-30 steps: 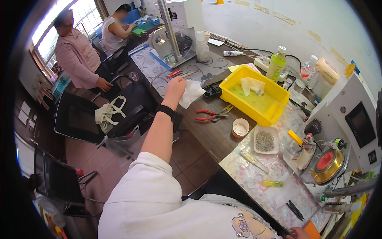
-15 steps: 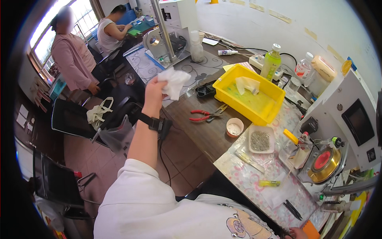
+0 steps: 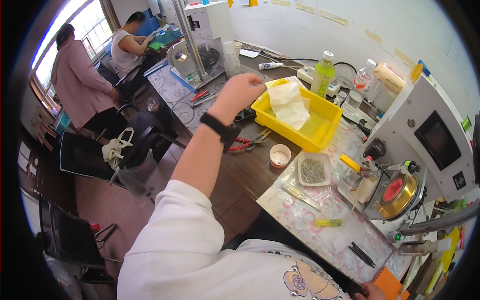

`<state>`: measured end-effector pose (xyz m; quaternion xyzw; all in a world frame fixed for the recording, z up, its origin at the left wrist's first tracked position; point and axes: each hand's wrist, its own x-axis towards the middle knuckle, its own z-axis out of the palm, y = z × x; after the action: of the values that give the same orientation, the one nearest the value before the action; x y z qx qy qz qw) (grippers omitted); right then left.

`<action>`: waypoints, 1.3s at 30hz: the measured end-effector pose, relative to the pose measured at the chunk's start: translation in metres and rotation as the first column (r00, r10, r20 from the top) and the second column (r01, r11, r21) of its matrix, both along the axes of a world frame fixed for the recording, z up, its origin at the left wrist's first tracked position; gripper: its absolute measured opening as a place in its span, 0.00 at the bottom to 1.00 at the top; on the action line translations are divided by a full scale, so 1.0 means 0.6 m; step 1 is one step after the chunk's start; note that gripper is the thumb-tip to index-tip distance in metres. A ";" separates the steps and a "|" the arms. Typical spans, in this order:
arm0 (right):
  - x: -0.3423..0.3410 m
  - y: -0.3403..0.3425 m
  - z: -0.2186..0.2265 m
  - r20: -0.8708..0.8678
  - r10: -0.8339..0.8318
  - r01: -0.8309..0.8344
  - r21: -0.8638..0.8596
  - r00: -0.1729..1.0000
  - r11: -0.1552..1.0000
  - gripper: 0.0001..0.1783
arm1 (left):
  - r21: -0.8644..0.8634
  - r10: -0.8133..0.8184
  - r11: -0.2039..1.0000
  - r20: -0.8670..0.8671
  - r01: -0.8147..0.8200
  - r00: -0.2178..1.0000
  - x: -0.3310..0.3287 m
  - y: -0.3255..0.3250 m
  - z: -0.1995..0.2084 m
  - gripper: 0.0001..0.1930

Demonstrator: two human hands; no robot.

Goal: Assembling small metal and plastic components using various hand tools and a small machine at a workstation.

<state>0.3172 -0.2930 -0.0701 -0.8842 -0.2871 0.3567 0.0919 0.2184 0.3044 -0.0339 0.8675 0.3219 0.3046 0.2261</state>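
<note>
White tissue point(image 3: 289, 106) partly hides yellow tray point(image 3: 321, 126) beside green bottle point(image 3: 323, 76).

Tissue point(image 3: 290, 106) over tray point(image 3: 286, 132); bottle point(image 3: 323, 76) behind; pliers point(image 3: 246, 141) left of cup point(image 3: 280, 159).

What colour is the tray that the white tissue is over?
The tray is bright yellow, as the head view shows.

Left grip point(image 3: 240, 95) near white tissue point(image 3: 290, 106) over yellow tray point(image 3: 288, 134).
</note>
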 end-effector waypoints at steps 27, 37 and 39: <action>-0.005 0.021 -0.020 -0.061 -0.011 0.006 -0.085 0.998 0.996 0.14 | 0.180 0.511 0.859 -0.351 -0.479 0.784 -0.224 0.044 -0.191 0.10; -0.006 0.013 -0.014 -0.066 0.013 -0.017 -0.051 0.998 0.999 0.13 | -0.804 0.617 0.566 0.263 -0.186 0.741 -0.232 -0.137 -0.286 0.48; -0.005 0.018 -0.015 -0.094 -0.014 0.009 -0.054 0.996 0.999 0.12 | -0.969 0.571 0.047 0.226 0.243 0.789 -0.232 -0.168 -0.272 0.42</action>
<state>0.3145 -0.2821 -0.0791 -0.8702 -0.2679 0.4050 0.0835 0.0793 0.2036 -0.1973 0.2864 0.4588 0.2704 0.7965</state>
